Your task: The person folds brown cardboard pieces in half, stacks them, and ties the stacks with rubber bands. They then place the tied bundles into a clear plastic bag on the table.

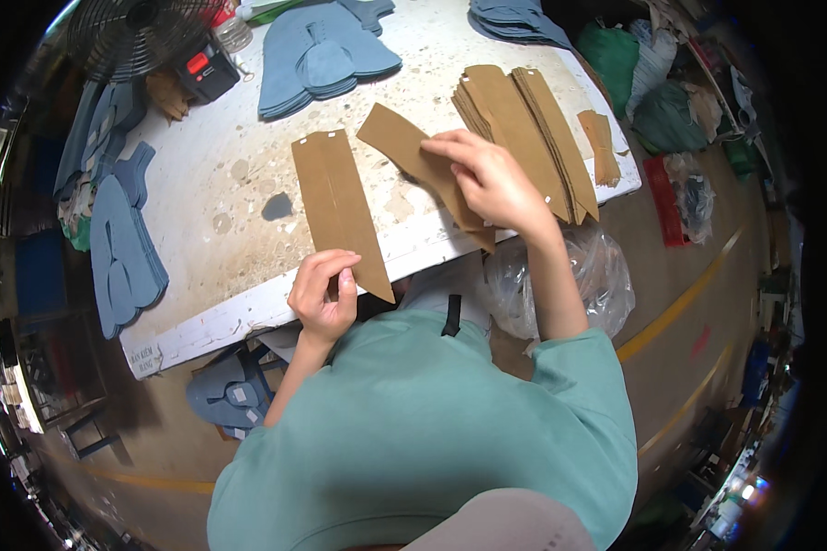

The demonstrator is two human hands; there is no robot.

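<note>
A long brown strip [334, 197], leather-like and pointed at its near end, lies in front of me with its tip past the table edge. My left hand [323, 294] rests at its lower left side, fingers loosely bent and thumb apart from them. To the right, my right hand [487, 179] has its fingers on a second brown piece [390, 138]. That piece is bent and slightly raised, a shadow beneath it; its near end hangs over the edge. The hand covers part of it. Stacks of similar brown pieces [515, 133] lie just beyond the right hand.
A stained white table [239, 216] carries stacked blue-grey pieces [326, 55] at the back and more blue pieces [124, 248] at left. A fan [129, 32] stands at the far left. A clear plastic bag [606, 280] hangs below the edge; a red crate [663, 200] sits right.
</note>
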